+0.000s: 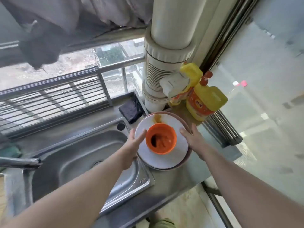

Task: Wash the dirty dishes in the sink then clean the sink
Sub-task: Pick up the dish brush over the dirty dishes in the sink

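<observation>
A stack of plates sits on the counter right of the steel sink (pixel 79 162). The top white plate (pixel 164 162) has a yellow-brown smear at its far edge, and a pinkish plate (pixel 187 124) shows beneath it. An orange bowl (pixel 161 139) with dark residue stands on the white plate. My left hand (pixel 131 145) holds the stack's left rim, thumb lying on the plate. My right hand (pixel 195 139) holds the right rim, thumb on top and fingers going under the edge.
Two yellow detergent bottles (pixel 205 102) stand behind the plates beside a thick white pipe (pixel 166 63). A dark sponge (pixel 131 111) lies on the sink's back ledge. A metal dish rack (pixel 49 99) lines the window. The faucet (pixel 19 162) reaches in from the left.
</observation>
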